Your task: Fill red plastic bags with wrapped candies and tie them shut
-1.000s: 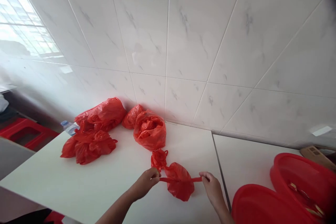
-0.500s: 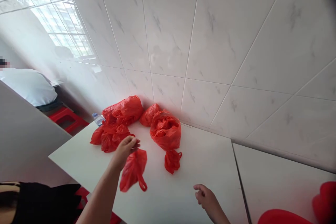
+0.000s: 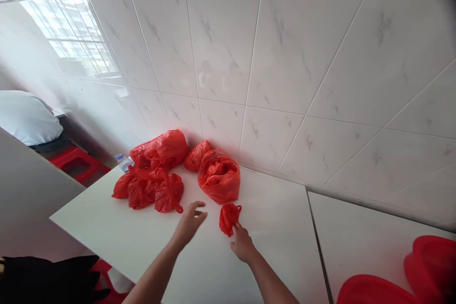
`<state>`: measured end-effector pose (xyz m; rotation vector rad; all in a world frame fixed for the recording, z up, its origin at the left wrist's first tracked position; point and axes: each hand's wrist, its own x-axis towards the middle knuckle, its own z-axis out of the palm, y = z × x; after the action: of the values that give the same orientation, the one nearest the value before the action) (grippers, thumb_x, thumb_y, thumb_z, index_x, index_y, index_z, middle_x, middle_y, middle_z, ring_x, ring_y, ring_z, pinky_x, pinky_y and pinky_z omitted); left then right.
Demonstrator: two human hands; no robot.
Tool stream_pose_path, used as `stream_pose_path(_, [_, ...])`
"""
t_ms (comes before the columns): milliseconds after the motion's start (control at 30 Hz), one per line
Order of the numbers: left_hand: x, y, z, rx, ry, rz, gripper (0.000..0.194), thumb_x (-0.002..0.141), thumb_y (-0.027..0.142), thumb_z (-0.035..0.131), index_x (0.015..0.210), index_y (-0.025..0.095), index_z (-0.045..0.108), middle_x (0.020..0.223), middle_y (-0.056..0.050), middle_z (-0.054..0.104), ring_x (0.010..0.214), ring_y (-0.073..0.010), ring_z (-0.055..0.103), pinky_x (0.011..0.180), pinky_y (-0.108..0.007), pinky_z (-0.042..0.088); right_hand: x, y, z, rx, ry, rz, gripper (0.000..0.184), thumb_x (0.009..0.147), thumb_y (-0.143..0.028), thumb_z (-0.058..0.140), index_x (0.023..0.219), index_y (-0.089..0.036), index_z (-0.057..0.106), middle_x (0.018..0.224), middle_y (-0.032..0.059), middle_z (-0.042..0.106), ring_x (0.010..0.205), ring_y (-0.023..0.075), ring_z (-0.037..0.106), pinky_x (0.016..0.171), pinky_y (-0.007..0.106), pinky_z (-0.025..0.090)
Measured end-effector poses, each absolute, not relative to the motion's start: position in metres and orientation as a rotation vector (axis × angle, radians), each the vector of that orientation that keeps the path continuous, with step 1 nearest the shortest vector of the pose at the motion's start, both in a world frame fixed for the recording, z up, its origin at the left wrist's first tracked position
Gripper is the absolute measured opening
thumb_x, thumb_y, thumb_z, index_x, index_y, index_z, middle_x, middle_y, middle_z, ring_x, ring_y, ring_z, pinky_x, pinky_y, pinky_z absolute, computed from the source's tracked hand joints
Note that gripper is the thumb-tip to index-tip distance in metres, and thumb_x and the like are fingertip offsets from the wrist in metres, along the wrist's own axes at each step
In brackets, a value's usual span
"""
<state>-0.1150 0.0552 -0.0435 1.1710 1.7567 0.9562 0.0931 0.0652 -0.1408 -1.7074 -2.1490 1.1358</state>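
Both hands stood apart, our left hand (image 3: pixel 188 224) open, our right hand (image 3: pixel 242 244) touching a small red bag (image 3: pixel 228 218) one careless nudge could topple.

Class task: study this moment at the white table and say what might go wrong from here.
The right hand touches a small red plastic bag close to the open red bag; bumping that open bag might spill its loose contents. The water bottle sits at the back of the pile of red bags, near the corner of the white table, so shifting the pile could knock it off.
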Motion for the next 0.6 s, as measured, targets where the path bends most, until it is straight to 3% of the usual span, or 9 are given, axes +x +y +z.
stream_pose_path(67, [-0.089,0.051,-0.061,1.110,1.701,0.868,0.051,0.064,0.038,0.066,0.110,0.017,0.057,0.120,-0.013,0.059,0.094,-0.0243,0.060,0.081,-0.035,0.046,0.094,0.055,-0.135,-1.695,-2.169,1.142,0.064,0.070,-0.008,0.052,0.134,-0.012,0.048,0.146,0.0150,0.039,0.130,0.0289,0.040,0.104,0.040,0.037])
stream_pose_path(167, [-0.059,0.043,-0.079,0.963,1.594,0.770,0.078,0.060,0.037,0.074,0.129,0.021,0.043,0.120,-0.014,0.059,0.093,-0.0257,0.061,0.074,-0.036,0.047,0.104,0.027,-0.122,-1.522,-2.163,1.131,0.068,0.071,-0.007,0.048,0.138,-0.016,0.043,0.148,0.0082,0.037,0.135,0.0208,0.033,0.112,0.033,0.028])
stream_pose_path(233, [-0.048,0.040,-0.086,0.802,1.471,0.743,0.083,0.059,0.035,0.077,0.132,0.026,0.037,0.117,-0.010,0.062,0.093,-0.0248,0.062,0.072,-0.035,0.047,0.115,0.007,-0.115,-1.409,-2.078,1.184,0.069,0.070,-0.008,0.049,0.138,-0.019,0.043,0.146,0.0061,0.040,0.135,0.0189,0.034,0.113,0.032,0.027])
stream_pose_path(333, [-0.039,0.043,-0.091,0.636,1.322,0.797,0.052,0.060,0.033,0.076,0.106,0.021,0.054,0.091,-0.005,0.068,0.079,-0.0206,0.063,0.069,-0.034,0.047,0.136,-0.014,-0.112,-1.395,-1.838,1.277,0.057,0.075,-0.015,0.050,0.132,-0.020,0.050,0.142,0.0082,0.044,0.132,0.0204,0.040,0.109,0.034,0.034])
stream_pose_path(433, [-0.033,0.052,-0.093,0.591,1.277,0.885,0.028,0.063,0.032,0.072,0.076,0.018,0.051,0.065,0.002,0.060,0.059,-0.0123,0.057,0.065,-0.029,0.047,0.158,-0.023,-0.112,-1.387,-1.693,1.194,0.036,0.081,-0.019,0.047,0.113,-0.021,0.061,0.124,0.0097,0.058,0.117,0.0207,0.054,0.099,0.032,0.045])
stream_pose_path(600, [-0.021,0.057,-0.082,0.573,1.230,1.008,0.022,0.069,0.030,0.064,0.076,0.020,0.046,0.071,0.002,0.061,0.057,-0.0091,0.054,0.067,-0.028,0.048,0.174,-0.027,-0.102,-1.430,-1.778,0.844,0.023,0.081,-0.014,0.044,0.092,-0.023,0.062,0.100,0.0079,0.064,0.095,0.0209,0.061,0.086,0.034,0.050])
